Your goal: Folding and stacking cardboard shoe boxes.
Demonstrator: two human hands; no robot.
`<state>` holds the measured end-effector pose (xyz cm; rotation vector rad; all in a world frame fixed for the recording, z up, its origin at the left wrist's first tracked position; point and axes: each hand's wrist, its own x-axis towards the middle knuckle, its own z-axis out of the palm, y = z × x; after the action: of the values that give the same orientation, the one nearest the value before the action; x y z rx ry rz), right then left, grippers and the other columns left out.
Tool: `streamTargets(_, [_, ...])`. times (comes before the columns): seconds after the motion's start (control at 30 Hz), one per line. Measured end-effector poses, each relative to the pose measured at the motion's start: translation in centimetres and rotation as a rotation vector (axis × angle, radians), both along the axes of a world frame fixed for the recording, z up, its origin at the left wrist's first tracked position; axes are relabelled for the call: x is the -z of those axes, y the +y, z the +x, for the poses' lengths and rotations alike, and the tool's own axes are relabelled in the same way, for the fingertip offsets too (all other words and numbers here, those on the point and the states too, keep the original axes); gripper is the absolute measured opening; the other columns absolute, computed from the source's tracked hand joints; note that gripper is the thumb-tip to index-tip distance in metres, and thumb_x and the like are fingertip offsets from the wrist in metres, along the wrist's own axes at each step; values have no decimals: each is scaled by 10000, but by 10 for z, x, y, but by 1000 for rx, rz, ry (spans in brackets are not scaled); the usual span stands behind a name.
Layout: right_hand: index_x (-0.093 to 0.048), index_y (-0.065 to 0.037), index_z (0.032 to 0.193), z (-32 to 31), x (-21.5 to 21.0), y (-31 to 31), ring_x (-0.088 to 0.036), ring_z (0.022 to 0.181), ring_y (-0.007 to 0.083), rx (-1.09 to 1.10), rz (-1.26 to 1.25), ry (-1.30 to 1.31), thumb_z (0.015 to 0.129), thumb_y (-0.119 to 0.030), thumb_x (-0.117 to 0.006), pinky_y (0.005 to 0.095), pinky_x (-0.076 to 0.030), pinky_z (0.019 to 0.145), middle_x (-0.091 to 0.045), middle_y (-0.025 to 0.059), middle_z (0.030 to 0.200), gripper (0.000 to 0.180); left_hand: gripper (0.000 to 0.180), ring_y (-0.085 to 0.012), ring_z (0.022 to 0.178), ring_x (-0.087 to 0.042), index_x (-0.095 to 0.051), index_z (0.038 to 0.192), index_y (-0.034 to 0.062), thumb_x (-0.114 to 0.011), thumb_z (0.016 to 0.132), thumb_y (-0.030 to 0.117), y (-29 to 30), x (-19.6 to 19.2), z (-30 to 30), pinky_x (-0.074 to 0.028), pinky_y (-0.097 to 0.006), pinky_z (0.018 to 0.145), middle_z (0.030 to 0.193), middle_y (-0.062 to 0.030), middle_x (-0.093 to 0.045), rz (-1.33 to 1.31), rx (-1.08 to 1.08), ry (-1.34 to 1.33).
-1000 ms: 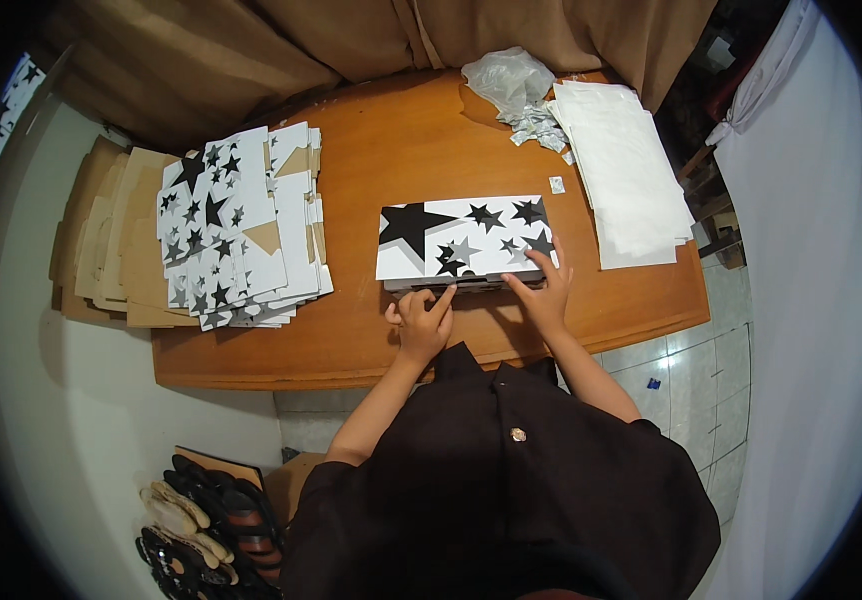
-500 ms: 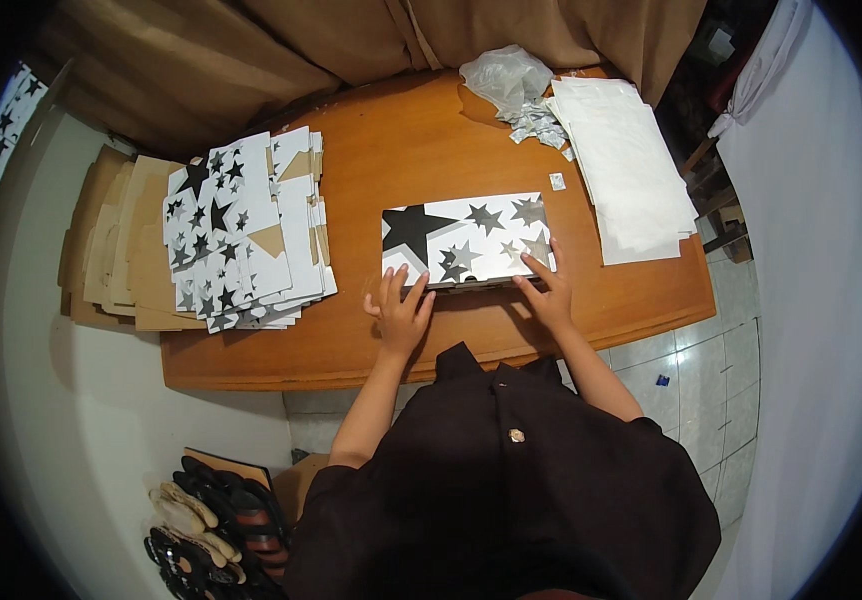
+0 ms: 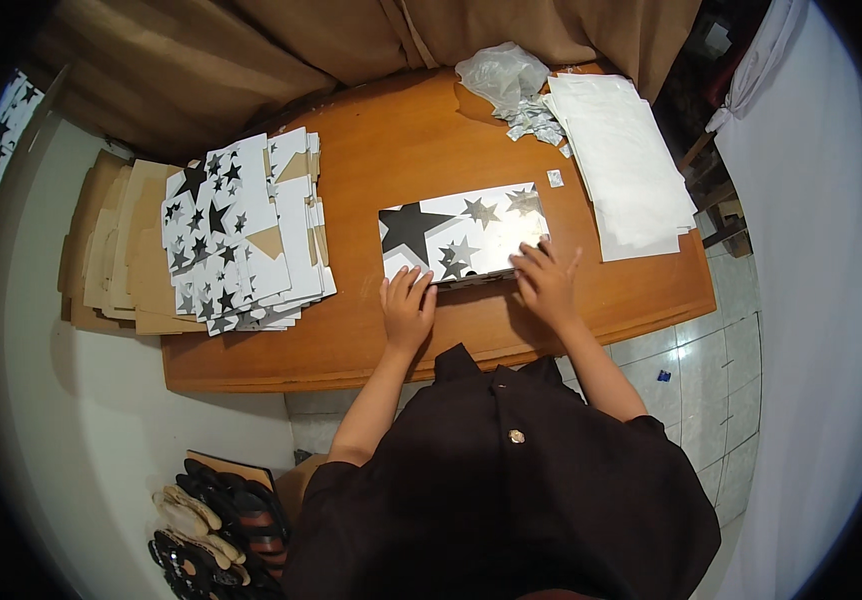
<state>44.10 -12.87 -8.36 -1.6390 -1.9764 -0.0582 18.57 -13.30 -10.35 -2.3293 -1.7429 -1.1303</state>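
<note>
A closed cardboard box (image 3: 466,232), white with black and grey stars, lies in front of me on the wooden table. Its right end sits a little farther from me than its left. The fingers of my left hand (image 3: 409,308) rest along the front edge near the left corner, outstretched. At the front right corner, my right hand (image 3: 548,284) lies with spread fingers, their tips on the lid. Part of the box's front side is hidden by my hands. Neither hand is wrapped round the box.
Flat star-printed box blanks (image 3: 236,235) are piled at the left, beside brown cardboard sheets (image 3: 121,240). White paper sheets (image 3: 621,170) lie at the right. Behind are a clear plastic bag (image 3: 504,75), small packets (image 3: 536,122) and one loose packet (image 3: 555,178). Shoes (image 3: 216,520) are at lower left.
The box has turned slightly, its right end moving away from me. My right hand has shifted a little to the left over the lid's corner. My left fingers have drawn closer together.
</note>
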Motion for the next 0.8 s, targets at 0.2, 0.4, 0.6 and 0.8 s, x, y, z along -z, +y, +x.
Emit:
streamTargets(0.2, [-637, -234, 1057, -42, 0, -7, -535, 1015, 168, -283, 112, 94, 709, -228, -712, 572, -232, 979, -595, -46, 1041, 355, 323, -258, 1048, -491, -635, 911, 107, -725, 722, 352, 5, -16, 17, -291, -462, 940, 1023, -72, -550, -56, -66, -138])
streamTargets(0.4, [-655, -231, 1006, -43, 26, -3, -550, 987, 153, -286, 274, 52, 724, -197, -685, 530, -256, 971, -609, -55, 1027, 286, 417, -243, 1026, -466, -615, 954, 93, -743, 696, 394, 8, -21, 22, -257, -415, 942, 998, -71, -527, -78, -104, -110])
streamTargets(0.6, [-660, -231, 987, -42, 33, 1, -553, 966, 133, -278, 357, -8, 734, -180, -656, 497, -270, 949, -615, -71, 1002, 258, 521, -251, 1026, -460, -589, 1012, 92, -763, 653, 427, 7, -21, 22, -250, -418, 946, 1013, -75, -513, -43, -85, -79])
streamTargets(0.8, [-650, -214, 1023, -45, 24, 6, -553, 926, 134, -276, 320, -2, 752, -189, -662, 476, -292, 908, -611, -66, 973, 272, 535, -237, 1044, -450, -592, 993, 105, -744, 656, 492, 12, -16, 25, -244, -443, 944, 1024, -67, -516, -38, -142, -64])
